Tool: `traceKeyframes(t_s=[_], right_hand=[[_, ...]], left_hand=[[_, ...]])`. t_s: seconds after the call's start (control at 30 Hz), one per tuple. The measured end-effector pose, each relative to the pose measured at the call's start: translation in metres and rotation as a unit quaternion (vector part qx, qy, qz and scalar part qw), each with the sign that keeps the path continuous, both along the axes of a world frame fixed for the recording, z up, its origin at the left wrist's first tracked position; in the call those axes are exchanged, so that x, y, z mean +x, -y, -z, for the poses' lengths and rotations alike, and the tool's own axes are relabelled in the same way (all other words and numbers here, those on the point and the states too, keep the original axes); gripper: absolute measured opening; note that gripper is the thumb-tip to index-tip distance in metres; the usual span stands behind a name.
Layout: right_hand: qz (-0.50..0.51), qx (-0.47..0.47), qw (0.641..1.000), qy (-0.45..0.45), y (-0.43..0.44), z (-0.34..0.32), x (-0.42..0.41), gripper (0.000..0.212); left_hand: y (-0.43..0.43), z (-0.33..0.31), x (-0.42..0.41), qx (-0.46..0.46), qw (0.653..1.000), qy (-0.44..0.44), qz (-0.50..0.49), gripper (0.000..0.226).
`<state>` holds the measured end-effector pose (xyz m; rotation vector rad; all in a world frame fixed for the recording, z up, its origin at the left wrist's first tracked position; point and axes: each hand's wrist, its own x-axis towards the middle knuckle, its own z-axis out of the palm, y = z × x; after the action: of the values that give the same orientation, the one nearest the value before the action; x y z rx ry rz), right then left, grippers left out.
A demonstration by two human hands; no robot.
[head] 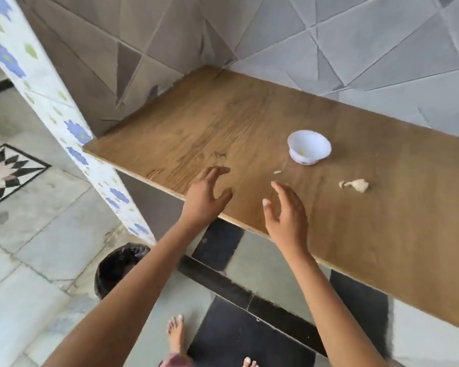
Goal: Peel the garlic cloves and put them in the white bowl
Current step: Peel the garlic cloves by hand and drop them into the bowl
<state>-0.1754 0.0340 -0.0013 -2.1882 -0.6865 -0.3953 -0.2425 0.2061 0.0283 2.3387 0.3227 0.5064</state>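
A small white bowl (309, 147) stands on the brown wooden counter (249, 123), with a pale speck inside it. A garlic piece with papery skin (358, 185) lies to the right of the bowl, a smaller bit (341, 184) beside it. A thin scrap of peel (277, 171) lies left of the bowl. My left hand (206, 197) hovers over the counter's front edge with fingers spread, holding nothing. My right hand (285, 210) is beside it, fingers straight and empty, well short of the garlic.
Grey tiled walls close the counter at the back and left. A flowered tiled pillar (72, 133) stands at the counter's left corner. Below are the floor tiles, a dark round bin (117, 268) and bare feet (176, 332).
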Motion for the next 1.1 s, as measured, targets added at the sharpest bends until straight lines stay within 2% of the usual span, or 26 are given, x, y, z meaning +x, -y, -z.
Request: traceKeyframes(t_s=[0.1,0.23,0.33,0.4,0.5,0.6,0.73,0.8,0.9,1.0,1.1], right_hand=[[0.058,-0.048,0.997,-0.004,0.060,0.001,0.022,0.047],[0.111,-0.163,0.980,-0.029,0.105,0.011,0.046,0.056],[0.119,-0.266,0.953,-0.082,0.121,0.018,0.060,0.059],[0.104,-0.313,0.938,-0.105,0.128,0.027,0.064,0.068],[0.116,-0.324,0.934,-0.096,0.129,0.033,0.064,0.088],[0.127,-0.322,0.931,-0.116,0.126,0.033,0.073,0.092],[0.146,-0.319,0.928,-0.123,0.124,0.035,0.081,0.091],[0.153,-0.316,0.928,-0.122,0.124,0.035,0.079,0.090],[0.170,-0.314,0.924,-0.138,0.124,0.035,0.078,0.092],[0.197,-0.311,0.917,-0.154,0.124,0.032,0.077,0.101],[0.238,-0.300,0.908,-0.169,0.123,0.031,0.075,0.110]], left_hand=[[0.048,-0.001,0.035,0.034,0.999,-0.020,0.030,0.036],[0.075,0.010,0.085,0.058,0.995,-0.074,0.039,0.034],[0.079,0.015,0.120,0.091,0.985,-0.141,0.039,0.040],[0.080,0.018,0.138,0.117,0.977,-0.174,0.041,0.040],[0.074,0.024,0.157,0.163,0.968,-0.181,0.051,0.028],[0.066,0.017,0.170,0.166,0.968,-0.174,0.063,0.021],[0.064,-0.018,0.195,0.070,0.993,-0.006,0.096,0.014],[0.071,-0.032,0.216,0.066,0.990,0.010,0.123,0.014],[0.086,-0.029,0.260,0.126,0.980,-0.088,0.130,0.021],[0.092,-0.020,0.281,0.215,0.940,-0.215,0.154,0.024],[0.090,-0.017,0.284,0.251,0.921,-0.235,0.180,0.024]])
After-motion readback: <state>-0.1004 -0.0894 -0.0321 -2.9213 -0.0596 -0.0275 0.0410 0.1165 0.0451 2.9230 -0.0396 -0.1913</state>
